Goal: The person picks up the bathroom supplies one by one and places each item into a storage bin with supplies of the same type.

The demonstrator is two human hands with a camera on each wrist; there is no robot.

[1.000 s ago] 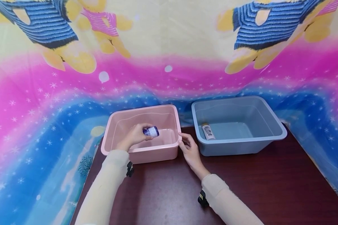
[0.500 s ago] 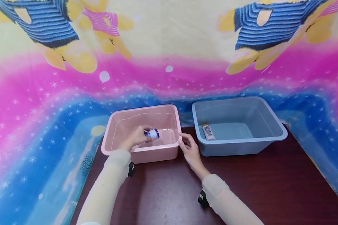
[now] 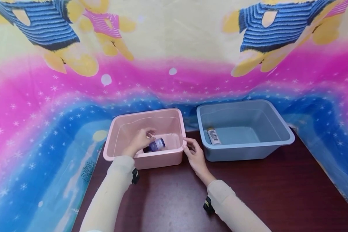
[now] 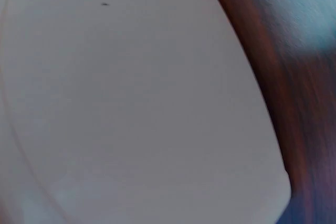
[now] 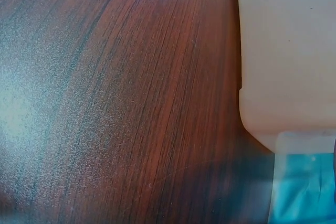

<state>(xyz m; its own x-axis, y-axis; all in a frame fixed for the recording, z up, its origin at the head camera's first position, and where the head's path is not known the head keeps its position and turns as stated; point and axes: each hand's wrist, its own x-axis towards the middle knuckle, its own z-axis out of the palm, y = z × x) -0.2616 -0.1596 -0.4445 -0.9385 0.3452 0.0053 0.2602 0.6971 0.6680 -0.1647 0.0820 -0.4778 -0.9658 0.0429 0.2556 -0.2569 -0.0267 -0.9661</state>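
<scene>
Inside the pink basin point(image 3: 159, 158), a small purple-blue bottle point(image 3: 158, 145) with a pale label and dark end lies on its side near the front wall. My left hand point(image 3: 140, 140) reaches over the front rim, its fingers loosened just above the bottle. At the basin's right front corner my right hand point(image 3: 195, 157) pinches the rim between thumb and fingers. Neither wrist view includes a hand. The left wrist view is mostly filled by the basin's pale outer wall point(image 4: 147, 98); part of that wall point(image 5: 294, 56) also shows at right in the right wrist view.
A grey-blue basin point(image 3: 243, 153) stands to the right, holding a white bottle point(image 3: 213, 136) with a gold-brown cap in its left front corner. Both basins sit on a dark red-brown wooden table point(image 3: 174, 196). A printed cloth point(image 3: 168, 80) hangs behind.
My left hand has lowered the purple-blue bottle and let go of it; it now lies lower in the pink basin. The right hand stays at the rim.
</scene>
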